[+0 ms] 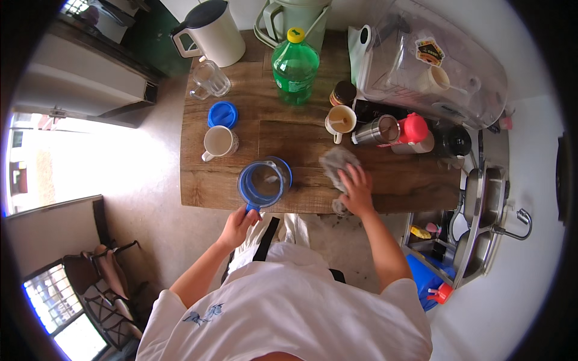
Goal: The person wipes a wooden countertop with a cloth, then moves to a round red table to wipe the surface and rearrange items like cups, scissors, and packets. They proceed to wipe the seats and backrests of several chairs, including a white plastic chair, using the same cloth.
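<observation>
My left hand [239,226] grips the blue handle of a clear pitcher [264,183] with a blue rim, held at the table's front edge. Under my right hand [356,191] is a crumpled grey cloth [338,166], pressed on the wooden table [301,135]; part of it hangs over the front edge. Just beyond the pitcher stands a white mug [220,141], with a round blue lid [223,114] behind it. A cup with something inside [341,120] sits beyond the cloth, beside a steel tumbler [377,130].
At the back stand a white kettle [215,36], a glass mug [211,78], a large green bottle [295,69] and a pale green bucket [301,15]. A dark-lidded jar [343,94], a red-topped bottle [414,129] and a clear plastic bin [421,66] line the right, near a steel sink [481,198].
</observation>
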`<control>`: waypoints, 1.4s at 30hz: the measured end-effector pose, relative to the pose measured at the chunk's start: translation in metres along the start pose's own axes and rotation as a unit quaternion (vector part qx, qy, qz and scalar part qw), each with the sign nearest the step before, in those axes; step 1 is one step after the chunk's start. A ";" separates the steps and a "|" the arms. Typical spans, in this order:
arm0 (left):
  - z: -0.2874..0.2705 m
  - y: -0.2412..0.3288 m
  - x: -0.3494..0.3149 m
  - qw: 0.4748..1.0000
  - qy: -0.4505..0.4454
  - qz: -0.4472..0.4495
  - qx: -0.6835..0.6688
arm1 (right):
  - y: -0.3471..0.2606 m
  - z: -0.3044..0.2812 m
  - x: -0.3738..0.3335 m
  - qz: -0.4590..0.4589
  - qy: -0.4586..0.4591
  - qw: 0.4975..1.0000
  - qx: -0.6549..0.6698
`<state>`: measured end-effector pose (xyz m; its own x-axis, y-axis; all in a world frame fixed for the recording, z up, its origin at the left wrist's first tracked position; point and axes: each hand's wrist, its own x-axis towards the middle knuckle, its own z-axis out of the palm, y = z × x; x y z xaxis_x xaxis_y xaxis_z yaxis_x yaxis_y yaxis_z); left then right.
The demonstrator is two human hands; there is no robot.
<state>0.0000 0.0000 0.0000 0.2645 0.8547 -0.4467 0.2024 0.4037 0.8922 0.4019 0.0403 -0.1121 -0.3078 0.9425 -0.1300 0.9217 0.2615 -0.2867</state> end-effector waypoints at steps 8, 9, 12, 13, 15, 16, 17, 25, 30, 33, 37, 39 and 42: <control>0.051 0.024 0.052 0.996 0.038 0.032 -0.068 | 0.136 0.027 -0.117 0.319 0.145 0.929 -0.117; 0.054 0.025 0.060 0.995 0.048 0.032 -0.078 | 0.138 0.038 -0.118 0.339 0.169 0.922 -0.080; 0.057 0.026 0.084 0.998 0.015 0.030 -0.055 | 0.132 0.039 -0.101 0.412 0.173 0.893 0.043; 0.058 0.025 0.092 0.997 0.022 0.033 -0.063 | 0.119 0.038 -0.094 0.350 0.181 0.917 0.055; 0.062 0.022 0.107 0.995 0.030 0.036 -0.087 | 0.094 0.039 -0.095 0.225 0.193 0.952 0.072; 0.059 0.023 0.110 0.996 0.030 0.035 -0.071 | 0.073 0.029 -0.087 0.179 0.144 0.969 0.089; 0.055 0.025 0.110 0.998 0.028 0.030 -0.056 | 0.044 0.012 -0.083 0.135 0.093 0.981 0.105; 0.031 0.063 0.123 0.998 -0.051 0.036 0.033 | -0.053 0.016 -0.032 -0.008 -0.035 0.996 0.081; -0.011 0.044 0.118 0.973 0.006 0.188 0.132 | -0.139 0.024 0.010 -0.028 -0.043 0.974 0.220; -0.085 0.051 0.118 0.975 0.057 0.153 0.149 | -0.198 0.050 0.048 -0.032 0.039 0.975 0.218; -0.195 0.012 0.173 0.914 0.241 0.072 0.319 | -0.252 0.071 0.115 0.031 0.121 0.977 0.171; -0.225 -0.016 0.206 0.912 0.227 0.056 0.337 | -0.267 0.070 0.151 0.074 0.123 0.977 0.159; -0.223 -0.019 0.244 0.919 0.175 0.031 0.351 | -0.267 0.067 0.187 0.131 0.127 0.974 0.131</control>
<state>-0.1493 0.2734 -0.1109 0.0010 0.9715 -0.2371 0.7889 0.1449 0.5972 0.0826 0.1326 -0.1229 0.0285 0.9996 -0.0013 0.8587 -0.0252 -0.5119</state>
